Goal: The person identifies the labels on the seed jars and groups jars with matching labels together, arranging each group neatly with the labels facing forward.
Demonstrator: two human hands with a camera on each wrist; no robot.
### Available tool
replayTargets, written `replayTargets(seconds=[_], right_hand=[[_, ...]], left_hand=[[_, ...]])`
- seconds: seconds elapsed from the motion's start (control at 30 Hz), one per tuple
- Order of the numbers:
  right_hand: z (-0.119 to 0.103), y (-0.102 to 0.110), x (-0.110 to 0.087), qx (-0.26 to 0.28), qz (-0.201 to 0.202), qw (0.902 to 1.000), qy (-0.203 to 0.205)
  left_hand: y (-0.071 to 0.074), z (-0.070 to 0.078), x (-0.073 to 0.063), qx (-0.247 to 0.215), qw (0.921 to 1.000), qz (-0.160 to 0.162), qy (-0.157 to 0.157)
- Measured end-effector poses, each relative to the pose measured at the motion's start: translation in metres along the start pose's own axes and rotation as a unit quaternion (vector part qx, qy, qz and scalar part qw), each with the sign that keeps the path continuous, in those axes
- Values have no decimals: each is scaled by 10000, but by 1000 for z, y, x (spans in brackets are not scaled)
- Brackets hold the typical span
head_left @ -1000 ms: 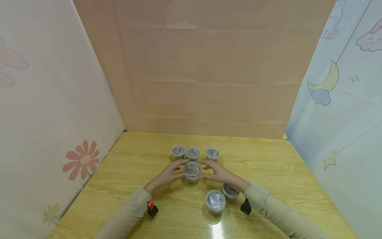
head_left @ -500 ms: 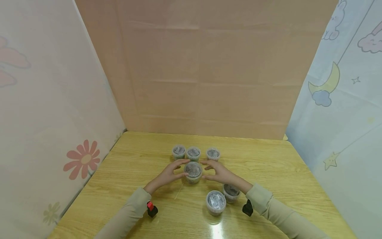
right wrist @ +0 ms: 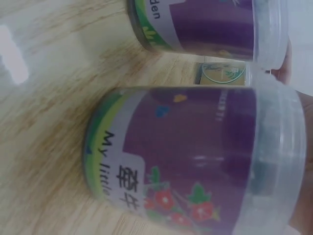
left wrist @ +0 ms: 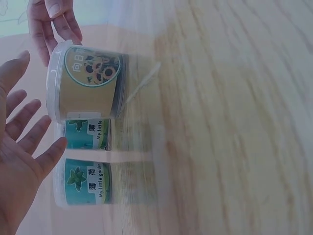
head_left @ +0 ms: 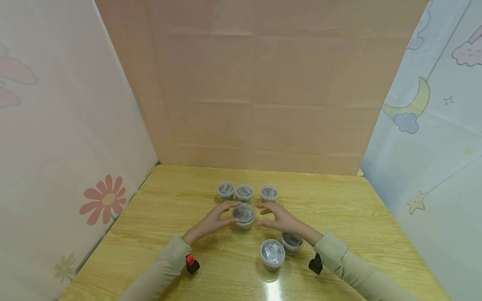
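A lidded plastic tub (head_left: 244, 216) with a tan sunflower label stands on the wooden table between my two hands. My left hand (head_left: 216, 218) is beside it, fingers loosely spread, fingertips right at the lid's edge in the head view. In the left wrist view those fingers (left wrist: 34, 134) are relaxed and not wrapped round the tub. On the other side, my right hand (head_left: 278, 217) is held open, with a small gap between its fingertips and the tub. Two purple-labelled tubs (head_left: 273, 255) (right wrist: 186, 152) stand near my right forearm.
Farther back, three more tubs (head_left: 225, 191) (head_left: 244, 193) (head_left: 269, 193) stand in a row; teal mint labels (left wrist: 88, 181) show on two tubs in the left wrist view. A thin pale stick-like strip (head_left: 226, 240) lies in front of the middle tub. A tan backdrop (head_left: 248, 104) rises behind the table.
My right hand has drawn slightly to the right, its fingertips coming off the middle tub. The left hand has barely shifted, and the tubs have stayed in place.
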State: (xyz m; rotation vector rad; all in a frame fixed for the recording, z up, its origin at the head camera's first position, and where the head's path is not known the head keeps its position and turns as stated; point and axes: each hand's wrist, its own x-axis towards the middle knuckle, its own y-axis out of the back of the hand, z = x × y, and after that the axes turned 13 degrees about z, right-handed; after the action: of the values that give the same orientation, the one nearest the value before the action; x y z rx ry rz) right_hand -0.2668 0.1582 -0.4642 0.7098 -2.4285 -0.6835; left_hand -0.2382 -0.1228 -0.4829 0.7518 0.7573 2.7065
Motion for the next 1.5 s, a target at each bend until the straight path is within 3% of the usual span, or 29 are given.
replayTargets(seconds=[0.43,0.6,0.87,1.2,1.4,1.5], right_hand=[[-3,8,-2,-68,-57,9999,72],[-2,10,-3,-39,-51,9999,155],[-1,9,-5,-84,-81,9994,325],[-5,11,-7,-90,-52,9992,399],[-6,12,-9,-144,-73,9994,292],[-7,13,-10,-150,-56,9994,304]], left_hand=[[0,5,-1,-179,9997,-76,-153],[-1,9,1,-19,9998,-116,-180],[-4,11,5,48,9986,-205,-477],[-2,18,5,160,9995,-154,-210],[2,40,5,110,9987,-260,-434],[2,42,5,115,9975,-311,-628]])
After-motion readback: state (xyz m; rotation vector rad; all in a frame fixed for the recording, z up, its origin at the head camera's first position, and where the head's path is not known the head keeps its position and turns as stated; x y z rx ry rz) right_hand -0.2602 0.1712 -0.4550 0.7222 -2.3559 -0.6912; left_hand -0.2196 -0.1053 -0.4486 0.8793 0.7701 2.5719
